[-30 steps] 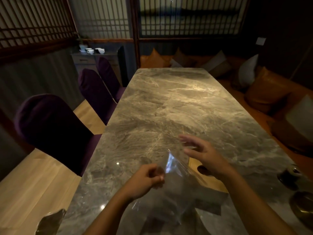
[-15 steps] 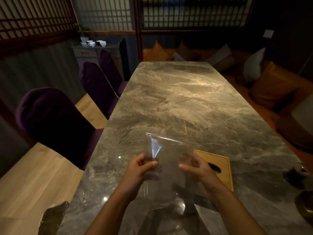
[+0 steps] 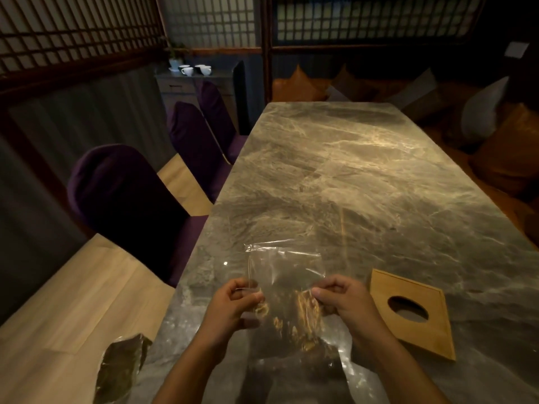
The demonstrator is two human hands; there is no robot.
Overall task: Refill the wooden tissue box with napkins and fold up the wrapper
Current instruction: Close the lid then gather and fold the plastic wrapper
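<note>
Both hands — left hand (image 3: pixel 233 306), right hand (image 3: pixel 345 301) — pinch the empty clear wrapper (image 3: pixel 284 272), just left of the wooden tissue box (image 3: pixel 414 330); its contents can't be made out.

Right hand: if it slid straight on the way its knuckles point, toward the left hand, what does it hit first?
The clear wrapper it already pinches, then the left hand gripping the wrapper's other side. Nothing else shows between them, though depth is hard to judge. The wooden tissue box lies behind the right hand, outside that line.
</note>
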